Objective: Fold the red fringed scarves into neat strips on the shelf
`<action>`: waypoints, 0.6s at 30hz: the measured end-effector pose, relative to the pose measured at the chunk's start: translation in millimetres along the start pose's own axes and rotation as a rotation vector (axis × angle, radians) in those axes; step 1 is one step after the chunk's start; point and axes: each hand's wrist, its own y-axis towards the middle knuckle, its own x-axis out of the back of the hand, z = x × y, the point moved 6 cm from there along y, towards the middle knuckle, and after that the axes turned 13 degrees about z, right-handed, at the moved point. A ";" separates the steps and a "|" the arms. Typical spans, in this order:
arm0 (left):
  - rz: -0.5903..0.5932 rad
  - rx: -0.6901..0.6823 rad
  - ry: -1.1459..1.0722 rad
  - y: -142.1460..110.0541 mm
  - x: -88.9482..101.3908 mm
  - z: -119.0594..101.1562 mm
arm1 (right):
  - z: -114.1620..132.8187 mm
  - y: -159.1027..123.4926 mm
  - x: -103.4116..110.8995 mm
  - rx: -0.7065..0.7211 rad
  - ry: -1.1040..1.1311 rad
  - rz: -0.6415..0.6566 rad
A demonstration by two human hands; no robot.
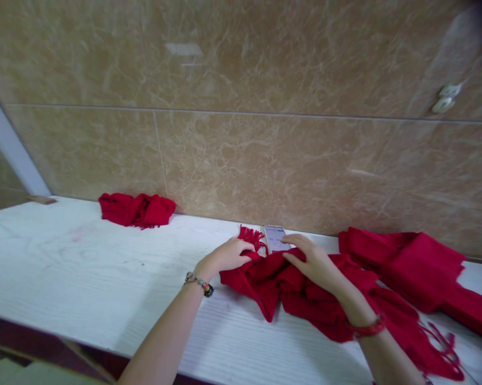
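A crumpled red scarf (pixel 273 278) with fringed ends lies across the white tabletop in front of me. At its left end my left hand (pixel 230 255) is closed on the fabric edge, fingertips partly hidden by the folds. My right hand (pixel 315 262) rests over the scarf's upper middle, its fingers and thumb apart. Its forefinger reaches over the lower right of a phone (pixel 274 235) with a lit screen, which lies against the wall; I cannot tell whether it touches. Red fringe (pixel 252 236) sticks out between my left hand and the phone.
Another red scarf lies bunched (pixel 138 209) by the wall at left. Folded red cloth (pixel 409 262) lies at right, close to the scarf. The white table (pixel 84 278) meets a brown tiled wall (pixel 244 160). A small brown block (pixel 42 200) sits at the far left.
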 end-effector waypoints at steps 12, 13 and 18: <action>-0.076 0.043 0.199 2.6 -0.1 -0.9 | 22.1 8.3 -38.2 -0.076 0.253 0.130; -0.086 0.079 0.236 1.5 0.8 4.1 | 20.3 8.2 -36.5 -0.089 0.279 0.149; -0.035 0.207 0.320 -3.6 -2.2 28.8 | 18.1 7.7 -27.5 -0.094 0.417 0.223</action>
